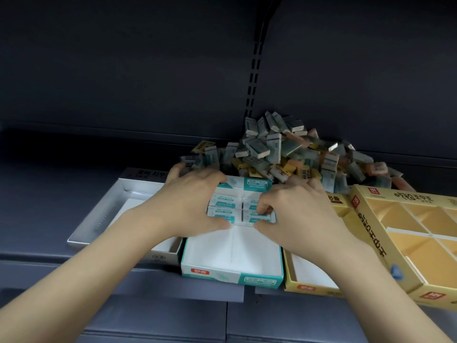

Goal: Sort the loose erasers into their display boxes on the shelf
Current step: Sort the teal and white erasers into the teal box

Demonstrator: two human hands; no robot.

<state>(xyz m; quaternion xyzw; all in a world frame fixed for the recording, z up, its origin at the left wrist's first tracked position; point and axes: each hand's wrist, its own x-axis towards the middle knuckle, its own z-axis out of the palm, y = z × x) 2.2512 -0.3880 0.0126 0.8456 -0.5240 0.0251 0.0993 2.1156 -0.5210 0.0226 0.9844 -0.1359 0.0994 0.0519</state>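
Note:
A teal and white display box (232, 276) stands at the shelf's front, its near half bare. Several teal-labelled erasers (223, 211) lie in rows in its far half. My left hand (190, 206) lies over the erasers' left side, fingers spread and reaching toward the pile, thumb at the rows' near edge. My right hand (294, 209) has its fingers curled down onto the right-hand erasers, thumb at the near edge. Behind the box is a heap of loose erasers (279, 149) in teal, yellow and orange wrappers.
A white box (99, 219) sits to the left. A yellow box (304, 285) sits to the right, and a yellow divided tray (385, 233) leans tilted over it at the far right. The dark shelf back panel (148, 70) rises behind.

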